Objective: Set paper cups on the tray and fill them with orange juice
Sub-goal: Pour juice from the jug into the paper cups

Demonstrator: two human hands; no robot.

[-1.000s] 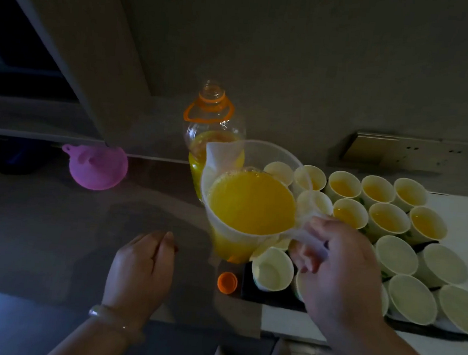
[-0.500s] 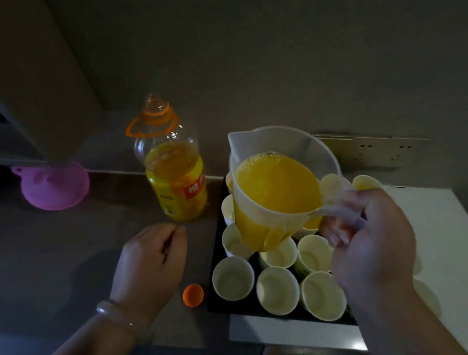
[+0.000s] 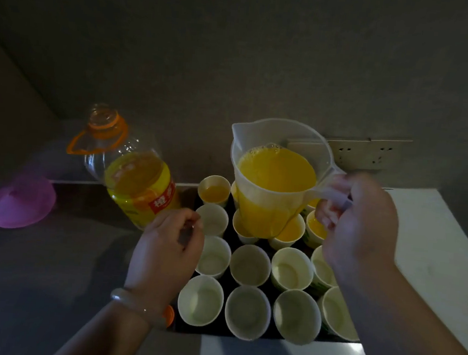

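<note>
While the right hand (image 3: 359, 233) grips the handle of the translucent measuring jug (image 3: 255, 207), the jug hangs above the rear half of the dark tray (image 3: 185, 328). Its spout points to the rear left. The jug stands near upright, and no stream leaves the spout. Orange juice (image 3: 277, 167) fills it to well above half, with a few bubbles at the far edge of the surface.

The left hand (image 3: 167, 245) sits at the left edge of the tray, with its fingers loosely curled. No object is visible in them. The fingertips lie just beside an empty cup in the second row. A pale bracelet (image 3: 136, 304) circles the left wrist.

The tray carries paper cups in rows:
- Filled paper cups (image 3: 214, 189) occupy the rear rows; some are partly hidden behind the jug and the right hand.
- Empty paper cups (image 3: 250, 265) occupy the two front rows, four per row, standing upright and close together.

A clear juice bottle (image 3: 131, 174) with an orange carrying ring stands uncapped just left of the tray, about half full. An orange cap (image 3: 170, 314) lies on the dark counter (image 3: 35, 273), partly hidden by the left wrist. A pink funnel (image 3: 12, 203) rests mouth down at the far left. A wall socket (image 3: 370, 154) sits behind the jug. The tray rests partly on a white surface (image 3: 433, 251).
</note>
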